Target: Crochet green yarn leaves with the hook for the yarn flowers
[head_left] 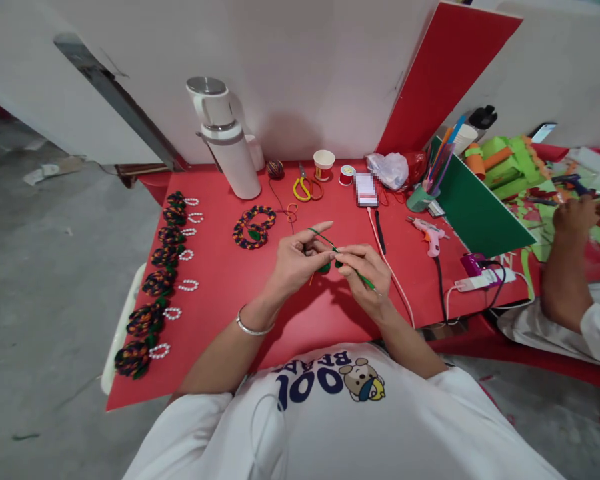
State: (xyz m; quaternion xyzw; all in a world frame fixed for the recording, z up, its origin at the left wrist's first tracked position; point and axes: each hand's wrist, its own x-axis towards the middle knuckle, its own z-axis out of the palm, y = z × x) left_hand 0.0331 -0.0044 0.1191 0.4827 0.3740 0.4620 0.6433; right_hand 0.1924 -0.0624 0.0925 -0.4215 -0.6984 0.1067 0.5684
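Over the front middle of the red table (220, 293), my two hands meet at a small piece of green crochet (325, 268). My left hand (300, 257) pinches that piece, and a strand of green yarn (321, 235) runs over its raised index finger. In my right hand (365, 273) is a thin crochet hook (369, 283) with a green handle, its tip hidden at the fingertips near the work. Just beyond my left hand lies a multicoloured crocheted strip (250, 227), curled in loops with a green leaf-like bit on it.
Along the left edge sit several dark multicoloured crocheted pieces (157, 283) beside bead loops (189, 285). Farther back stand a white flask (233, 160), scissors (303, 190), a paper cup (324, 165) and a phone (367, 190). A glue gun (430, 235) and power strip (485, 280) lie right, near a co-worker's arm (565, 273).
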